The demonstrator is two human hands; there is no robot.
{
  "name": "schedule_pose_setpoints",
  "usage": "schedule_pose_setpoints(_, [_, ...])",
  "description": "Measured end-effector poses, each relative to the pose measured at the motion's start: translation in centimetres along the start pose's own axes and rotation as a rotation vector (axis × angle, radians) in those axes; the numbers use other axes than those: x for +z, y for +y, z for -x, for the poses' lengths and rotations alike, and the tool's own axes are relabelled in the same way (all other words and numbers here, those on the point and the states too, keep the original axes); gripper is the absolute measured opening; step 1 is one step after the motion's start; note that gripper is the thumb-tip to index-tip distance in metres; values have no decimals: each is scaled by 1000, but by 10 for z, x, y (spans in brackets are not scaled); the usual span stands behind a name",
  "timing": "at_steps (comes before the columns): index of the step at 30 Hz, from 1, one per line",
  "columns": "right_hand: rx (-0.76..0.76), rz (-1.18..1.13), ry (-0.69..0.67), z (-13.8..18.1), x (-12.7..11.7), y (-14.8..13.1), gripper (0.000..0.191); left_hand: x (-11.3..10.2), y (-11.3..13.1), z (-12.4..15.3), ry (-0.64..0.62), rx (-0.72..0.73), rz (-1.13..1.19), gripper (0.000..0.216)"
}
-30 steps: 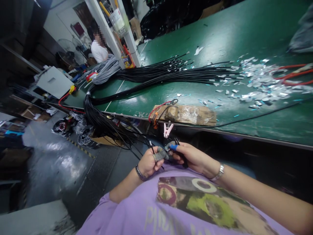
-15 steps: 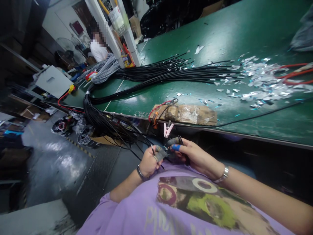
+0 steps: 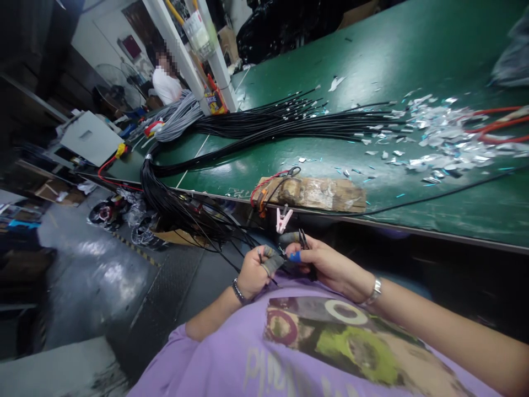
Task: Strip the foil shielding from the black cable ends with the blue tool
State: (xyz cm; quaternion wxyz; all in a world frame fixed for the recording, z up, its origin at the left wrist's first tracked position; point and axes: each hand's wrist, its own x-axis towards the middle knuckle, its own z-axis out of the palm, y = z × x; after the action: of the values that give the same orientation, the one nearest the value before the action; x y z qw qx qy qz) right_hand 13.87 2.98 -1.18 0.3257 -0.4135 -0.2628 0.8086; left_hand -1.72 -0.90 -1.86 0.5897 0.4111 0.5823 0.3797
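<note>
My left hand [image 3: 253, 270] is closed around a thin black cable [image 3: 223, 251], with grey finger covers on thumb and forefinger. My right hand [image 3: 326, 264], with a blue fingertip cover, is closed on a small dark tool [image 3: 306, 245], and its tip meets the cable end between the two hands. Both hands are held in front of my chest, just below the edge of the green table [image 3: 372, 49]. The cable runs from a big bundle of black cables [image 3: 264, 124] that lies across the table and hangs over its edge.
A taped block [image 3: 318, 193] with red and black wires and a pink clip [image 3: 284, 219] sits at the table edge. Foil scraps [image 3: 438, 138] and red wires [image 3: 496, 127] lie to the right. A grey cable bundle [image 3: 179, 118] and a seated person [image 3: 165, 82] are far left.
Both hands have stayed together at the cable end. They rose slightly and the right hand's fingers shifted on the tool.
</note>
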Motion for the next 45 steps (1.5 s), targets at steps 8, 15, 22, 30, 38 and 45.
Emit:
schedule_pose_setpoints(8, [-129, 247, -8, 0, 2, 3, 22, 5, 11, -1, -51, -114, 111, 50])
schedule_pose_setpoints(15, [-489, 458, 103, -2, -6, 3, 21, 1, 9, -1, -56, -140, 145, 47])
schedule_pose_setpoints(22, [-497, 477, 42, -3, -8, 4, 29, 3, 12, 2, -102, -158, 43, 51])
schedule_pose_setpoints(30, [-215, 227, 2, -1, -2, 1, 29, 2, 10, 2, -116, -167, 34, 49])
schedule_pose_setpoints(38, [-93, 63, -43, -1, -5, 2, 32, 2, 10, 1, -122, -177, 42, 50])
schedule_pose_setpoints(45, [-70, 23, -69, -1, -5, 2, 34, 2, 10, 2, -119, -182, 72, 49])
